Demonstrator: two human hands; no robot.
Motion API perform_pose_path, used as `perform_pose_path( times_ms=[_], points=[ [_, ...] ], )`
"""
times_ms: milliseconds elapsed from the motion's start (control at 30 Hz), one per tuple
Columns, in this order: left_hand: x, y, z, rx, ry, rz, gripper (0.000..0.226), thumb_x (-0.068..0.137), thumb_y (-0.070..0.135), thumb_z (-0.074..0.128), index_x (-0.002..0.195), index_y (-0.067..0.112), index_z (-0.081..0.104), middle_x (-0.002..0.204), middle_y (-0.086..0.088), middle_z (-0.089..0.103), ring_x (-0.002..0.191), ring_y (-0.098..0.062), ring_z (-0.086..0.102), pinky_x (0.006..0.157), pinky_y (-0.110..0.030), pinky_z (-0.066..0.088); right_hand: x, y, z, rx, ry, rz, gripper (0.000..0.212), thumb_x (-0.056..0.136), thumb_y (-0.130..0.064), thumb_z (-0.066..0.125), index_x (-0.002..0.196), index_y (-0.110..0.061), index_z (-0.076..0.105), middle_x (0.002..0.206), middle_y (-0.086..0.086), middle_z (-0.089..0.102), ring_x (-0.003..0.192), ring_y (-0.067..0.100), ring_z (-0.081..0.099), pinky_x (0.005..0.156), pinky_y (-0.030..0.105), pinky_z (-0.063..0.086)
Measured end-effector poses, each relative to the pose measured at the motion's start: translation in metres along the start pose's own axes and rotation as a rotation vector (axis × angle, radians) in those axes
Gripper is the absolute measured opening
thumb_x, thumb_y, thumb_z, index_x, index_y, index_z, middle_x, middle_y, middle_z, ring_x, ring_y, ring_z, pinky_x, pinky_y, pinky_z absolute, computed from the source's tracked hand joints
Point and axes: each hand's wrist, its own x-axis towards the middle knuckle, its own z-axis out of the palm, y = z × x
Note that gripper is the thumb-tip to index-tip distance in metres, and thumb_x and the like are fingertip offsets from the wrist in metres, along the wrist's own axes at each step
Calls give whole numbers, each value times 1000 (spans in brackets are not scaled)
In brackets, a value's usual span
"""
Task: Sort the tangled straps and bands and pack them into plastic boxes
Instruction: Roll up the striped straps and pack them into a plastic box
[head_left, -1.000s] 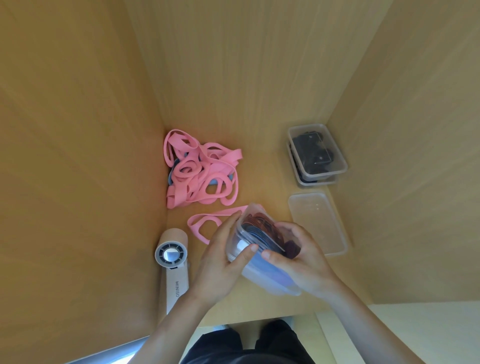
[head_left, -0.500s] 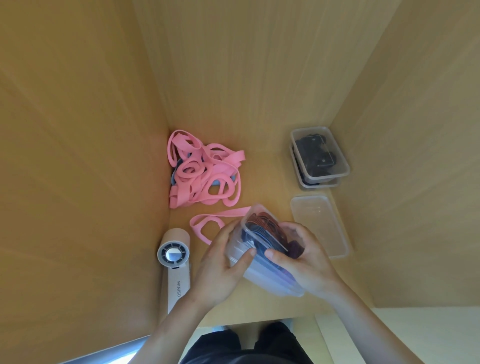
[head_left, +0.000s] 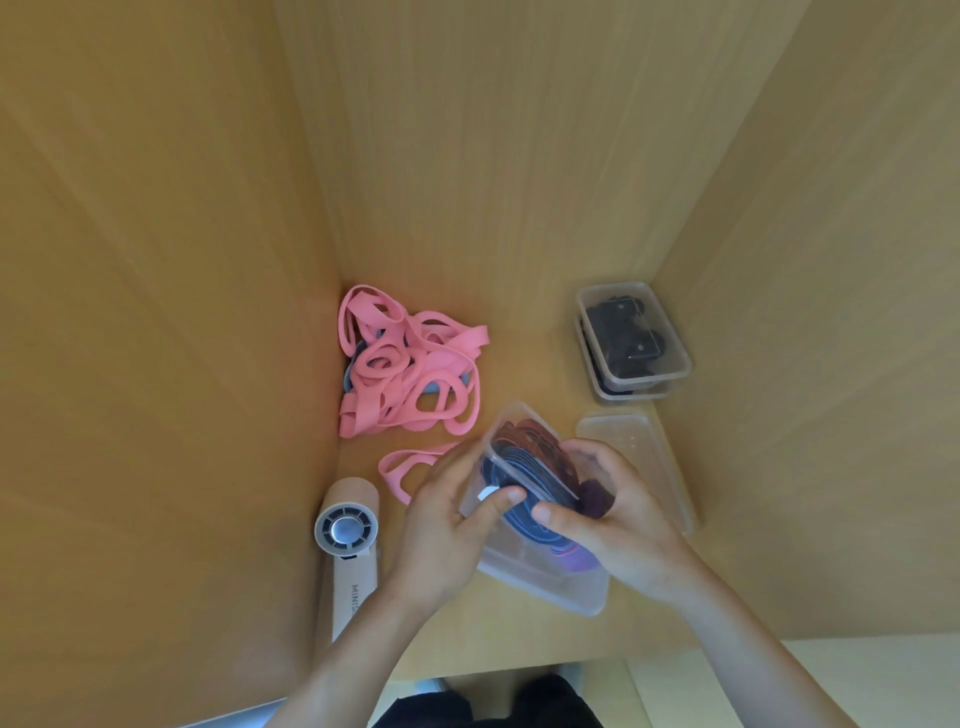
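The clear plastic box sits near the front edge of the bench, about the middle, tipped up on a slant so its open top faces away from the person. It's stuffed with dark bands in blue, reddish brown and purple. Can't tell if its low corner actually touches the wood.

Both hands have it: the left hand grips the left side with the thumb on the rim, and the right hand wraps the right side, fingers curled in over the bands.

Just right of that there's a flat clear lid (or a shallow tray, hard to say). In the back right corner, two stacked boxes hold black stuff. In the back left corner is a tangled pile of pink bands with something blue under it, plus one loose pink band by the left hand. A handheld fan lies at the front left.

The bench is light wood, boxed in by matching wood walls on the left, back and right.
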Motion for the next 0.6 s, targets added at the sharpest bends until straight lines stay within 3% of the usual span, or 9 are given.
perform_pose_path(
  times_ms=[100, 233, 333, 434, 534, 600],
  points=[
    [4, 9, 1, -57, 54, 21, 51, 92, 37, 67, 141, 43, 52, 134, 21, 62, 131, -5, 54, 106, -22, 43, -2, -17, -9, -54, -54, -26, 87, 54, -61, 83, 132, -44, 50, 139, -5, 52, 113, 18, 63, 101, 42, 52],
    [11, 19, 0, -212, 141, -34, 42, 91, 42, 63, 132, 32, 64, 124, 10, 71, 119, -11, 64, 102, -33, 51, -9, -40, -24, -168, -149, -179, 81, 67, -60, 78, 141, -47, 45, 146, -16, 45, 123, 14, 55, 108, 44, 44],
    [17, 24, -3, -332, 213, -122, 38, 92, 49, 65, 122, 27, 71, 110, 6, 76, 103, -10, 70, 93, -35, 53, -16, -51, -31, -319, -183, -331, 88, 70, -57, 82, 147, -50, 40, 158, -25, 29, 148, 3, 27, 119, 26, 28],
    [19, 28, -6, -388, 245, -179, 36, 91, 50, 61, 116, 27, 74, 89, 12, 74, 71, 2, 61, 69, -20, 46, -19, -57, -28, -449, -141, -446, 82, 73, -51, 81, 147, -46, 44, 153, -33, 35, 145, -4, 29, 115, 14, 24],
    [20, 34, -6, -479, 195, -180, 38, 92, 38, 57, 120, 17, 72, 81, 15, 69, 58, 6, 56, 55, -6, 41, -16, -57, -22, -463, -63, -499, 69, 82, -36, 79, 143, -45, 47, 150, -35, 39, 143, -7, 33, 117, 19, 26],
    [23, 36, -10, -520, 140, -173, 39, 93, 31, 57, 125, 13, 68, 96, 10, 74, 72, 2, 67, 63, -9, 49, -14, -52, -22, -454, -55, -508, 65, 86, -37, 75, 143, -46, 45, 153, -32, 38, 145, -6, 30, 119, 25, 26]
  ],
)
